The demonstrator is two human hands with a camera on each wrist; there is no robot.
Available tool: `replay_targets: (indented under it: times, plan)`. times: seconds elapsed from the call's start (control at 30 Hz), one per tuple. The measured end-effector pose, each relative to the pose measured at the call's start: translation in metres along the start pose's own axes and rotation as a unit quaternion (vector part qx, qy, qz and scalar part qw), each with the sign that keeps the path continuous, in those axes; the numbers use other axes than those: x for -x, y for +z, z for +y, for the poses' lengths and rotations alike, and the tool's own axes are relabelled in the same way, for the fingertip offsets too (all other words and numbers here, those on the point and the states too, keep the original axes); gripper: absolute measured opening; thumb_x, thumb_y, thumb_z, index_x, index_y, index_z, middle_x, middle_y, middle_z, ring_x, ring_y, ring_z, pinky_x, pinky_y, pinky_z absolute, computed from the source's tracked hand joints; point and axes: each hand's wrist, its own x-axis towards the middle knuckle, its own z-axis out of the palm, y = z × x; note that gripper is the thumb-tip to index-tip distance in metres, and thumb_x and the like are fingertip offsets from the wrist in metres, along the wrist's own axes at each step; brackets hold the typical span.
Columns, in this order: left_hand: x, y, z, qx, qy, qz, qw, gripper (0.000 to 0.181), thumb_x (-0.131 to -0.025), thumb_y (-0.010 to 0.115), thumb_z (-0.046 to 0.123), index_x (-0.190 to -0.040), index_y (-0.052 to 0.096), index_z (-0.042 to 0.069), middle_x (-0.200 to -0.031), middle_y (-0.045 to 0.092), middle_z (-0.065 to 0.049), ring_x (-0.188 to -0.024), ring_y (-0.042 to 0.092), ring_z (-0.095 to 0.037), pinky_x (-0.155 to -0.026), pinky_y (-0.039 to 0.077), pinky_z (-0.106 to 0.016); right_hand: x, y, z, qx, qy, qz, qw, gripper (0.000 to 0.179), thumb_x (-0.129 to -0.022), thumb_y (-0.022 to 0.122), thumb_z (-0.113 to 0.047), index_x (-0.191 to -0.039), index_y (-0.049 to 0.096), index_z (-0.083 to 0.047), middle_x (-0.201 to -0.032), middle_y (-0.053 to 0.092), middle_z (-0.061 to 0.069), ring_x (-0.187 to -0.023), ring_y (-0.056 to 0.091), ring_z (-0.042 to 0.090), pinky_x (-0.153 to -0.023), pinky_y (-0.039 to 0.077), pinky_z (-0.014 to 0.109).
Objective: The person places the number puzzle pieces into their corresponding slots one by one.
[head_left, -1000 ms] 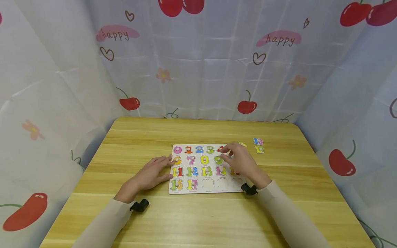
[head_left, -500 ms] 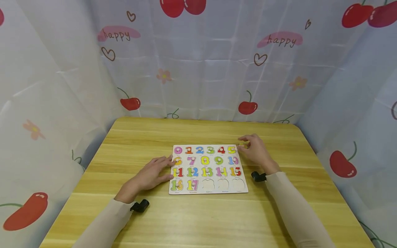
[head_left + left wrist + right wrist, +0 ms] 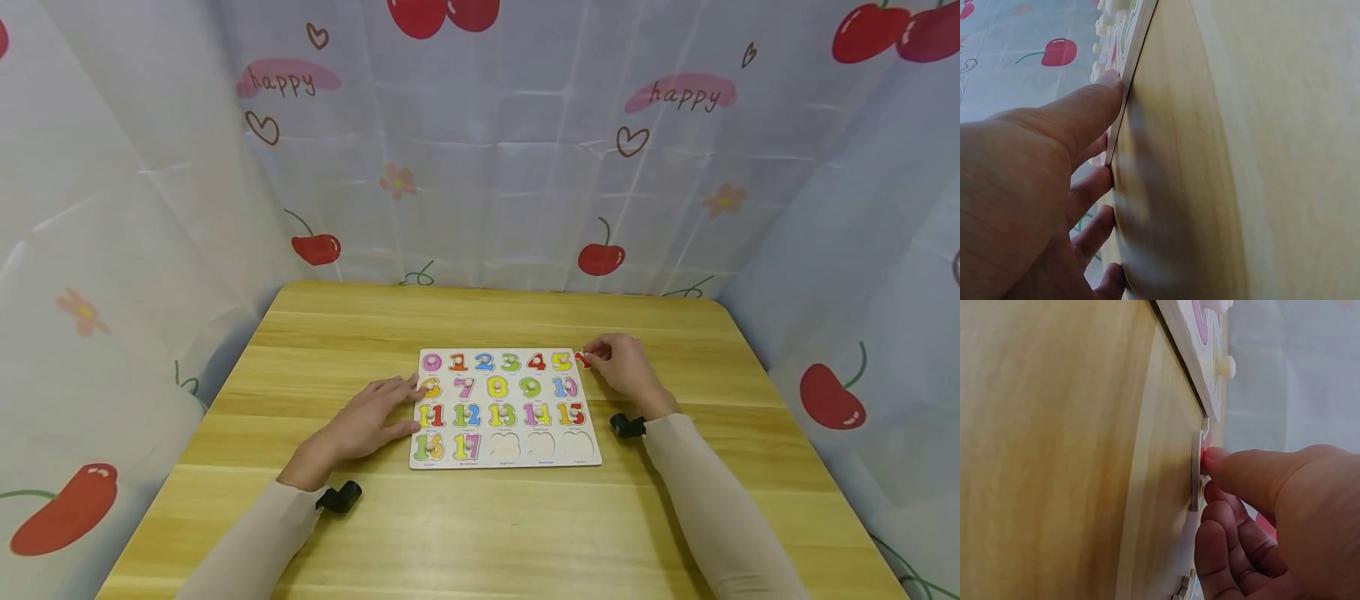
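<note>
A wooden number puzzle board (image 3: pixel 517 460) lies on the table, its number pieces fitted with small knobs. Numbers 0 to 17 sit in it, and the last spots of the bottom row are bare recesses. My left hand (image 3: pixel 369 419) rests at the board's left edge, thumb and fingers extended against it; in the left wrist view the thumb (image 3: pixel 1094 103) touches the rim. Just off the board's upper right corner, my right hand (image 3: pixel 624 367) pinches a partly red number puzzle piece (image 3: pixel 1196 478) between thumb and fingers. Its number is covered. Whether it is off the table I cannot tell.
Beyond the right hand, the edge of another puzzle piece (image 3: pixel 1186 586) shows in the right wrist view. The wooden table (image 3: pixel 480 533) is enclosed by a white curtain (image 3: pixel 480 167) printed with cherries at the back and sides.
From above the board, my right hand has moved right to the loose pieces and now pinches the partly red one. It hides the 19 and 20 pieces seen earlier. My left hand stays put.
</note>
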Motion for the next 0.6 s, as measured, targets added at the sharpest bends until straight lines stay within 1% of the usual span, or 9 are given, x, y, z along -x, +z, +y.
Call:
replay_targets:
  times: [0.13,0.17,0.3,0.37,0.4,0.5,0.6]
  plan:
    - [0.000,0.000,0.000,-0.001,-0.001,0.000,1.0000,0.062,-0.116,0.074,0.038,-0.172,0.059,0.014,-0.192,0.036,-0.011,-0.176,0.034,-0.051,-0.142,0.028,-0.077,0.000,-0.001,0.001,-0.002,-0.002,0.006,1.0000,0.013,-0.111,0.080,-0.011,-0.117,0.086,-0.002,-0.107,0.084,0.015,-0.092,0.071,0.026,-0.081,0.056,0.031]
    - [0.000,0.000,0.000,-0.001,-0.001,0.000,1.0000,0.062,-0.116,0.074,0.038,-0.172,0.059,0.014,-0.192,0.036,-0.011,-0.176,0.034,-0.051,-0.142,0.028,-0.077,-0.002,0.001,0.009,-0.016,-0.012,0.010,0.9997,0.014,-0.112,0.081,-0.017,-0.115,0.087,-0.004,-0.105,0.084,0.012,-0.091,0.071,0.023,-0.081,0.056,0.030]
    - [0.000,0.000,0.000,-0.002,-0.002,0.000,1.0000,0.062,-0.117,0.073,0.038,-0.172,0.059,0.014,-0.192,0.036,-0.011,-0.176,0.034,-0.051,-0.142,0.028,-0.078,-0.001,-0.001,0.007,-0.018,-0.019,0.021,0.9994,0.013,-0.111,0.081,-0.015,-0.114,0.086,-0.003,-0.105,0.085,0.013,-0.091,0.071,0.023,-0.081,0.058,0.031]
    - [0.000,-0.001,0.000,-0.002,-0.001,-0.001,1.0000,0.062,-0.117,0.073,0.038,-0.172,0.059,0.014,-0.192,0.036,-0.011,-0.176,0.034,-0.051,-0.142,0.028,-0.077,0.001,-0.003,0.003,-0.018,-0.018,0.025,0.9994,0.014,-0.112,0.081,-0.016,-0.115,0.086,-0.003,-0.107,0.085,0.014,-0.092,0.072,0.024,-0.082,0.059,0.032]
    - [0.000,-0.001,0.000,-0.001,0.000,-0.001,1.0000,0.062,-0.117,0.073,0.038,-0.172,0.059,0.013,-0.192,0.036,-0.011,-0.176,0.034,-0.050,-0.142,0.028,-0.077,0.005,-0.006,-0.007,-0.005,-0.007,0.025,0.9997,0.013,-0.111,0.080,-0.011,-0.116,0.085,0.000,-0.109,0.085,0.018,-0.093,0.073,0.028,-0.083,0.059,0.034]
    - [0.000,-0.001,0.001,-0.005,0.006,-0.001,1.0000,0.062,-0.117,0.073,0.038,-0.171,0.060,0.013,-0.191,0.038,-0.013,-0.175,0.035,-0.052,-0.142,0.028,-0.077,0.008,-0.009,-0.015,-0.005,-0.003,0.026,0.9997,0.015,-0.111,0.081,-0.014,-0.118,0.085,-0.001,-0.112,0.085,0.019,-0.096,0.075,0.029,-0.084,0.060,0.034]
    - [-0.001,-0.001,0.001,-0.007,0.009,-0.001,0.9999,0.061,-0.117,0.073,0.038,-0.171,0.060,0.013,-0.191,0.038,-0.013,-0.175,0.036,-0.052,-0.141,0.029,-0.077,0.012,-0.011,-0.024,-0.002,-0.015,0.026,0.9996,0.016,-0.110,0.082,-0.015,-0.117,0.086,-0.001,-0.110,0.086,0.018,-0.095,0.075,0.028,-0.082,0.059,0.033]
